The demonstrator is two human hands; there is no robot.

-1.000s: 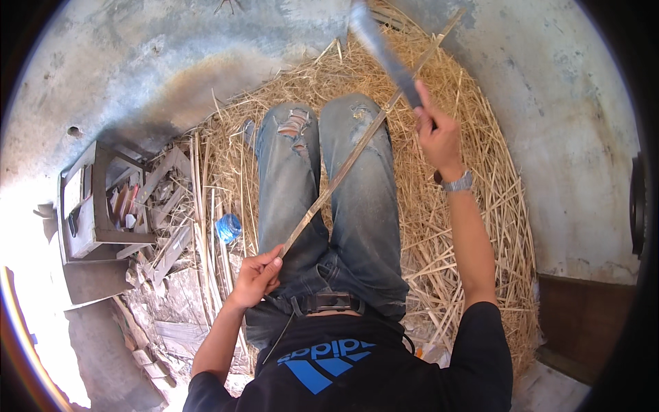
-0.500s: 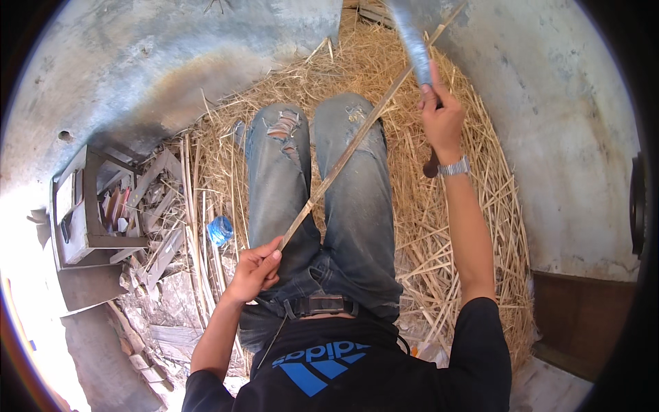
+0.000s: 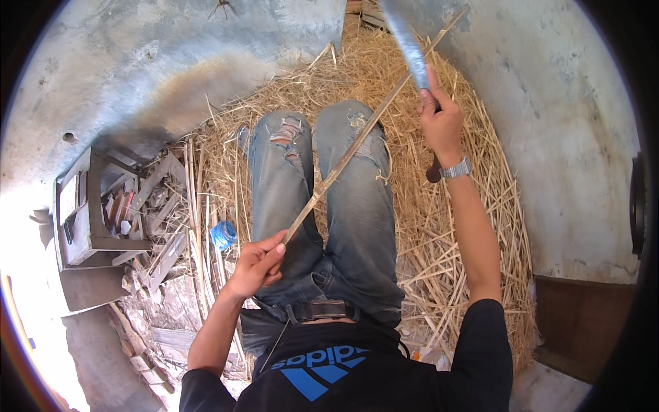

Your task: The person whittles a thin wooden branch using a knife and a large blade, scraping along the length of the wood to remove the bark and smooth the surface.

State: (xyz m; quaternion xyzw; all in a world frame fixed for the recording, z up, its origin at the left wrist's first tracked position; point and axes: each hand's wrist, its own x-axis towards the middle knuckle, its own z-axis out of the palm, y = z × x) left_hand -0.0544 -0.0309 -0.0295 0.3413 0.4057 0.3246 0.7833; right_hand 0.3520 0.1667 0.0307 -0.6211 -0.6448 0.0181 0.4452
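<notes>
My left hand [image 3: 258,266] is closed on the near end of a long, thin bamboo strip [image 3: 343,161]. The strip slants across my lap, over the right thigh, to the far right. In my right hand [image 3: 441,127] is a long-bladed knife [image 3: 410,55] with a dark brown handle whose end shows by the wristwatch. My index finger stretches along the blade. The blade points away from me and lies close beside the strip's far part; whether they touch I cannot tell.
Straw-like shavings and split strips [image 3: 473,240] cover the floor around my legs. At the left lies a blue roll [image 3: 223,235] near long strips. Beyond it stands a wooden box-like frame [image 3: 120,244] with odds and ends inside. Worn grey walls [image 3: 549,137] rise on both sides.
The view has shifted slightly, so my knees appear a little lower. My left hand sits slightly farther from me. Both hands keep their grips on the strip and the knife.
</notes>
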